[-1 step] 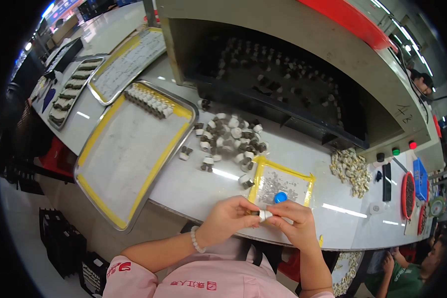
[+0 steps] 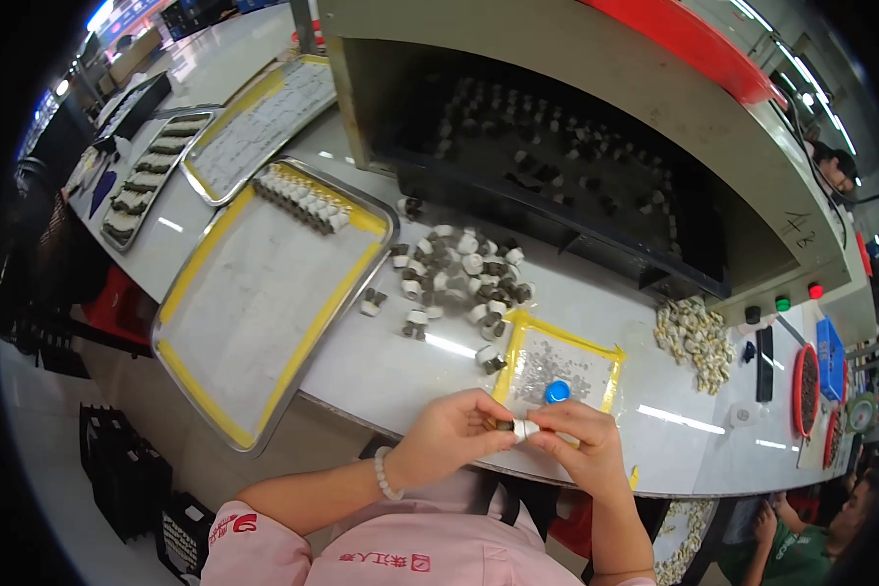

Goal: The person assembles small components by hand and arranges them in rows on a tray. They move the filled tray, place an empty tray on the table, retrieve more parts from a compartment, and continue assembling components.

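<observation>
Close to the table's front edge, I hold a small white-and-dark part (image 2: 523, 430) in front of me with both hands. My left hand (image 2: 449, 428) pinches its dark end, while the fingertips of my right hand (image 2: 584, 437) close on the white end. Just beyond my right fingers is a round blue cap (image 2: 557, 393), on a yellow-edged pad (image 2: 568, 350) with small greyish spots. A loose pile of similar white-and-dark parts (image 2: 464, 266) lies past the pad to the left. Fingers hide some of the held part.
A large metal tray (image 2: 254, 303) with yellow edging bears a row of parts (image 2: 303, 195). Behind the pile stands a machine (image 2: 791, 225) with a dark opening. Small cream pieces (image 2: 695, 342) are heaped at right, near a red basket (image 2: 805, 391). Another person (image 2: 830, 532) sits at lower right.
The view has shifted slightly, so the table and its things appear a little further right. Both hands keep their hold on the small part.
</observation>
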Demonstrator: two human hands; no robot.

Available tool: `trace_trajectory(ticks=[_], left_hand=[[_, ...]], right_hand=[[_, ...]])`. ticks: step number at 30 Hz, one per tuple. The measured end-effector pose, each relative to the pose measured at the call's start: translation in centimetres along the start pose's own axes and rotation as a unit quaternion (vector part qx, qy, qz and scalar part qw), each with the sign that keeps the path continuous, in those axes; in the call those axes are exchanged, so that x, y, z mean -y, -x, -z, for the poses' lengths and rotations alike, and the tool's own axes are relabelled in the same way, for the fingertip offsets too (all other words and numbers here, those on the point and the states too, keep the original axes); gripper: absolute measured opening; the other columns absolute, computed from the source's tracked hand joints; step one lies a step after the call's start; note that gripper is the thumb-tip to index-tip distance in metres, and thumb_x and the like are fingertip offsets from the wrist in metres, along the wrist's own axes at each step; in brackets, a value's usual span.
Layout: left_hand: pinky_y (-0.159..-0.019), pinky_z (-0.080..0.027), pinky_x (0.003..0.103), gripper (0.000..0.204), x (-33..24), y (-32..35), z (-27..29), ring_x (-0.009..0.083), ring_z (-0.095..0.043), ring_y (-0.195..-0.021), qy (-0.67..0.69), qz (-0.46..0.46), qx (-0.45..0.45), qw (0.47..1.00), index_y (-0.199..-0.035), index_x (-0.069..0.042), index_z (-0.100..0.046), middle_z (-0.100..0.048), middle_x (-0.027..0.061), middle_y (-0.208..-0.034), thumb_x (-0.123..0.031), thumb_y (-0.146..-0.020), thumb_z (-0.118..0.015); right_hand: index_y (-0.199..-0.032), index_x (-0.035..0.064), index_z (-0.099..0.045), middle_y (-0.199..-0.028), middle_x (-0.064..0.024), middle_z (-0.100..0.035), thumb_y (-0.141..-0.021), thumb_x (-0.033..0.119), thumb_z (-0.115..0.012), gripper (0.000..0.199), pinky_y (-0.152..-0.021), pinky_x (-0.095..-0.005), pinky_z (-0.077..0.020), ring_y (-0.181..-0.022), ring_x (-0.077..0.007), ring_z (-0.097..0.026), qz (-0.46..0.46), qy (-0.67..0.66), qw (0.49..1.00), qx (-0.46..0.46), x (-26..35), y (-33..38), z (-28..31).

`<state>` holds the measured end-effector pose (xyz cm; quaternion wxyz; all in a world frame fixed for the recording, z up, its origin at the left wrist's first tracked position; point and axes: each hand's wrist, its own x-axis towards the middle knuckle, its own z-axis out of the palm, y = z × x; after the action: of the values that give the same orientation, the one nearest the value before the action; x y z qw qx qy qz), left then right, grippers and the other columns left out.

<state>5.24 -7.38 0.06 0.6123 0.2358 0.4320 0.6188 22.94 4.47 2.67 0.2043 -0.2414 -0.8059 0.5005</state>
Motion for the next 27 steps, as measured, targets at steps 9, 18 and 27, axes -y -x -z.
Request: trace_trajectory(ticks=[9,18,27], left_hand=[[-0.075,-0.049,0.032,0.017,-10.7,-2.2,9.6,0.0254,-0.061,-0.081,-0.548,-0.314,-0.247,0.735,-0.090,-0.002,-0.063,-0.064,0.0110,-0.085,-0.004,-0.075,-0.071],[-0.083,-0.044,0.037,0.018,-11.3,-6.5,16.5,0.0299,-0.052,-0.096,-0.711,-0.378,-0.228,0.548,-0.086,-0.004,-0.063,-0.057,0.0118,-0.094,-0.002,-0.070,-0.071],[-0.095,-0.035,0.045,0.027,-10.3,-7.9,16.2,0.0358,-0.044,-0.110,-0.733,-0.355,-0.288,0.504,-0.085,-0.008,-0.052,-0.050,0.0157,-0.110,-0.006,-0.065,-0.070]], right_hand=[[-0.113,-0.0022,-0.064,-0.094,-0.0133,-0.066,-0.081,-0.001,-0.066,0.032,-0.073,-0.0273,-0.0496,-0.079,-0.0175,-0.062,-0.013,-0.053,0.988,-0.147,-2.0,3.1,1.9],[-0.116,-0.0038,-0.062,-0.095,-0.0112,-0.063,-0.087,0.002,-0.064,0.030,-0.074,-0.0245,-0.0488,-0.083,-0.0153,-0.061,-0.038,-0.037,0.989,-0.139,-2.4,4.3,2.0],[-0.112,-0.0021,-0.065,-0.088,-0.0112,-0.066,-0.081,-0.003,-0.064,0.031,-0.071,-0.0263,-0.0486,-0.077,-0.0161,-0.061,-0.063,-0.020,0.983,-0.169,-2.2,4.4,2.0]])
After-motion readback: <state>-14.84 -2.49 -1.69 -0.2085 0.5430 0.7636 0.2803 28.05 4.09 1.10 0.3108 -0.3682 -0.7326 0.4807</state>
